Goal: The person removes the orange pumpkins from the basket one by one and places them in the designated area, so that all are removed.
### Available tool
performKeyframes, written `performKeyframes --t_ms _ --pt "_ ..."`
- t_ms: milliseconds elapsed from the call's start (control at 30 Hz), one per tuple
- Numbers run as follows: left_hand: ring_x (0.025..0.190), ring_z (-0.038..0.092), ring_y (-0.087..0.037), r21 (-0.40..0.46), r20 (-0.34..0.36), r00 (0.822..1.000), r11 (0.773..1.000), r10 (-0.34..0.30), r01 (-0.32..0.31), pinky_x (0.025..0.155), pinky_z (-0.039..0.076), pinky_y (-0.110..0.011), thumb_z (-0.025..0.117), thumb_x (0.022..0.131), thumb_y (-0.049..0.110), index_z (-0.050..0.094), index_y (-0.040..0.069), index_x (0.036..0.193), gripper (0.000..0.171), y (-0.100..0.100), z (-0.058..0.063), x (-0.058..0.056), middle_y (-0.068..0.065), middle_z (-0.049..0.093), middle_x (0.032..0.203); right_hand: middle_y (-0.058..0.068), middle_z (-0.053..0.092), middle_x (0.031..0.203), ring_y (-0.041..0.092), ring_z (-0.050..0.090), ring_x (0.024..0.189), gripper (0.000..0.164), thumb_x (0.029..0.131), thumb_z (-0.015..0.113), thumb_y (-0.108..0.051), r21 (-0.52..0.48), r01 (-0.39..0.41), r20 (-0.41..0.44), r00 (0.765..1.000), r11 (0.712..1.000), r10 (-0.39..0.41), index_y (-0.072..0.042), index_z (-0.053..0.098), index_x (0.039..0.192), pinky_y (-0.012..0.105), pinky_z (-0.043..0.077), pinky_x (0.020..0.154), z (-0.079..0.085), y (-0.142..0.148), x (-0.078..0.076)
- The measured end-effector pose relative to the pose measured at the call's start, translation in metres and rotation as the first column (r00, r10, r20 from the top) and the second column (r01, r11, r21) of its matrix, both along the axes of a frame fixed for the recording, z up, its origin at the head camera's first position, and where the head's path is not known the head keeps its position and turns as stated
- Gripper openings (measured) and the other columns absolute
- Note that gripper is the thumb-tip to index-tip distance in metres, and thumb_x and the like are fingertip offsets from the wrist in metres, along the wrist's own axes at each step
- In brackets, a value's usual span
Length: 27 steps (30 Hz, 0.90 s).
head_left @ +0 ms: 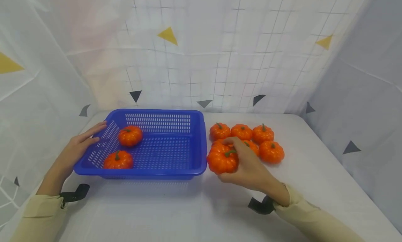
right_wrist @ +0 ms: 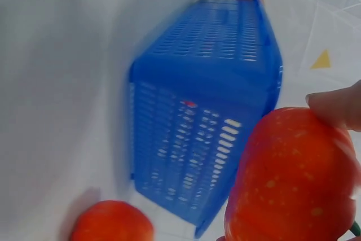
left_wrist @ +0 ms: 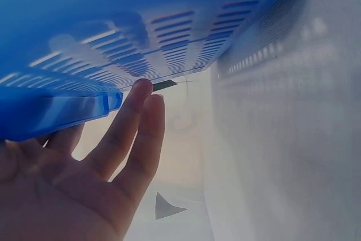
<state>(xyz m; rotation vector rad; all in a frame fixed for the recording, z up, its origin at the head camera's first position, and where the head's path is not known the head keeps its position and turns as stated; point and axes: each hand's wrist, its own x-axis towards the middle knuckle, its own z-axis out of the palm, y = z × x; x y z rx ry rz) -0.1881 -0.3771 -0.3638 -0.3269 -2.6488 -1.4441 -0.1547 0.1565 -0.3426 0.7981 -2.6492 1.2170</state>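
My right hand (head_left: 251,167) grips a small orange pumpkin (head_left: 222,160) with a green stem, fingers and thumb around its sides, just right of the blue basket. In the right wrist view this pumpkin (right_wrist: 296,179) fills the lower right, level with the basket's upper part. On the basket's left side lies my left hand (head_left: 76,147), thumb and fingertips at the rim. The left wrist view shows its outstretched fingers (left_wrist: 148,139) below the rim; others are partly hidden by it. Inside the blue plastic basket (head_left: 198,144) sit two pumpkins, one at the back left (head_left: 130,136), one at the front left (head_left: 118,160).
Several more pumpkins (head_left: 271,152) stand grouped on the white table (head_left: 301,172) right of the basket, some partly hidden behind my right hand. A white sheet (head_left: 194,67) with lines and triangles hangs behind the table, and grey sheeting (head_left: 361,95) borders its right side.
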Motion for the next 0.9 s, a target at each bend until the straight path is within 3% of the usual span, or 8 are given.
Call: performKeyframes --t_ms 333,500,900 --pt "0.154 0.007 -0.047 -0.005 0.002 1.000 1.000 0.006 -0.006 0.111 0.000 -0.080 0.042 0.113 0.027 0.037 0.015 0.163 0.051 0.000 -0.001 -0.001 -0.015 0.019 0.170 0.004 0.060 0.128 0.024 0.060 0.114 0.080 0.071 0.090 -0.016 0.033 -0.009 0.034 0.999 0.999 0.008 -0.008 0.049 0.139 0.052 0.053 0.099 -0.031 0.014 -0.001" --pt "0.154 0.007 -0.047 -0.003 0.005 1.000 1.000 0.004 -0.004 0.112 0.000 -0.080 0.042 0.113 0.027 0.037 0.015 0.163 0.051 0.000 -0.001 -0.001 -0.015 0.019 0.170 0.004 0.059 0.126 0.023 0.060 0.112 0.079 0.071 0.089 -0.014 0.055 0.007 0.082 0.997 0.998 -0.011 -0.011 0.046 0.138 0.051 0.052 0.099 -0.043 0.017 0.000" --pt "0.154 0.007 -0.047 0.000 -0.002 1.000 1.000 0.011 -0.011 0.111 0.001 -0.081 0.043 0.113 0.028 0.038 0.016 0.162 0.051 0.001 0.000 0.000 -0.014 0.020 0.170 0.007 0.054 0.128 0.026 0.056 0.116 0.076 0.072 0.092 -0.017 0.123 0.033 0.071 0.997 0.992 -0.042 -0.006 0.051 0.136 0.052 0.050 0.103 -0.056 0.017 -0.003"
